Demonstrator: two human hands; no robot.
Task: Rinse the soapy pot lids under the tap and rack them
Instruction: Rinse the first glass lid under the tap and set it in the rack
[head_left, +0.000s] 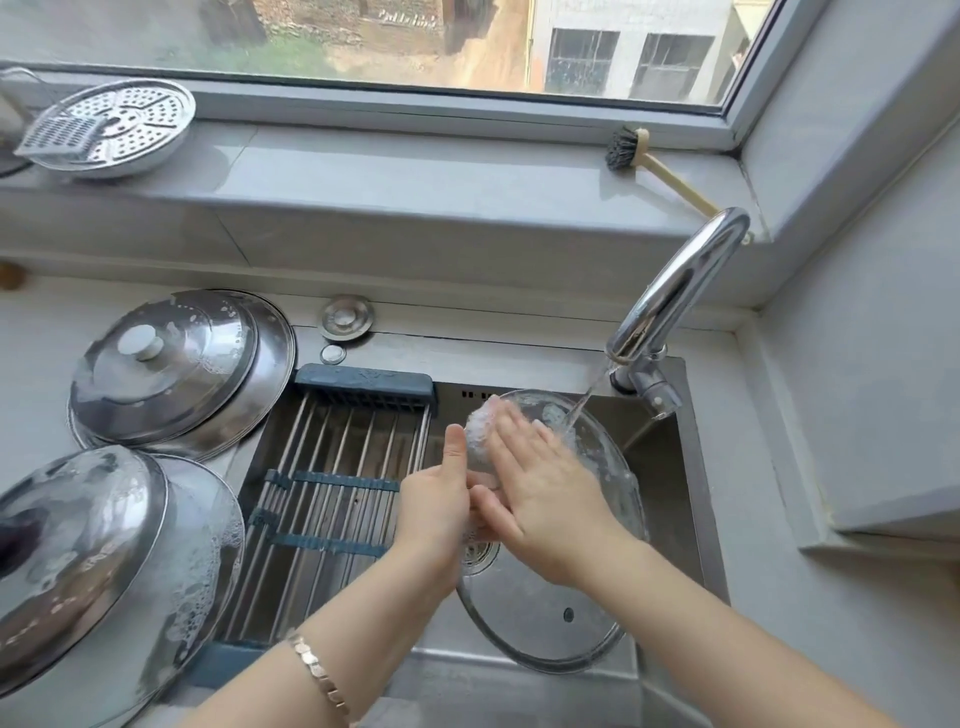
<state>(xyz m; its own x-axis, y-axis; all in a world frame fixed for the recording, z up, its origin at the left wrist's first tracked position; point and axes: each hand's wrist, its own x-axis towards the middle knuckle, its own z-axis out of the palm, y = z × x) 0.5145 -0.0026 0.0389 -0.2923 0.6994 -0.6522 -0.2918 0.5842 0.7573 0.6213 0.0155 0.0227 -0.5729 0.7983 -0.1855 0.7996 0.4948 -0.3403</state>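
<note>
Found tilted over the sink (670, 467): a glass lid (535, 613) with a metal rim, far edge raised under the tap (675, 291), near edge low toward the viewer. Noted a thin stream of water (587, 400) landing on the upper part of the glass, with suds clinging there.

Gripped at its left side by the left hand (436, 499), thumb upright against the face. Remaining fingers of that hand hidden behind the glass. Bracelet (317, 670) on that wrist.

Pressed flat on the face by the right hand (540, 499), fingers (519, 436) straight and slightly spread, grasping nothing.

Spanning the left part of the sink: a roll-up rack (332, 493) of metal rods.

Set on the bench (31, 364) left of the sink:
- a far steel lid (176, 369), knob up, soap-flecked, resting on a wider lid;
- a near steel lid (98, 561), foam-covered, likewise stacked on a wider one.

On the window sill (415, 176):
- a perforated steamer plate (135, 119) at the left, with a grater (57, 137) laid across it;
- a brush (623, 148) at the right, handle pointing toward the tap.
</note>
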